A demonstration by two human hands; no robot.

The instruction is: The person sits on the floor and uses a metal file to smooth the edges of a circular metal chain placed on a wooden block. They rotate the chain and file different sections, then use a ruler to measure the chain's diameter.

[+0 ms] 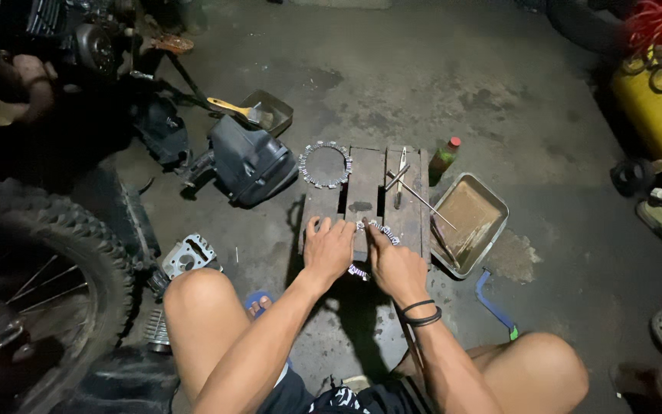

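Note:
My left hand [328,247] and my right hand [394,264] rest together on a ring-shaped toothed clutch plate [377,228] that lies on the near end of a small wooden slatted stool [367,188]. Both hands press or hold the plate, which they largely hide. A second toothed ring [325,165] lies at the stool's far left corner. A T-shaped metal wrench [401,178] rests on the stool's right slat. I squat with my knees on either side.
A metal tray of dirty liquid [470,222] sits right of the stool, a red-capped bottle [444,157] behind it. A black engine part [250,161], a pan with a brush [266,113], a cylinder head [189,255] and a knobby wheel [40,268] lie left. A blue tool [493,303] lies right.

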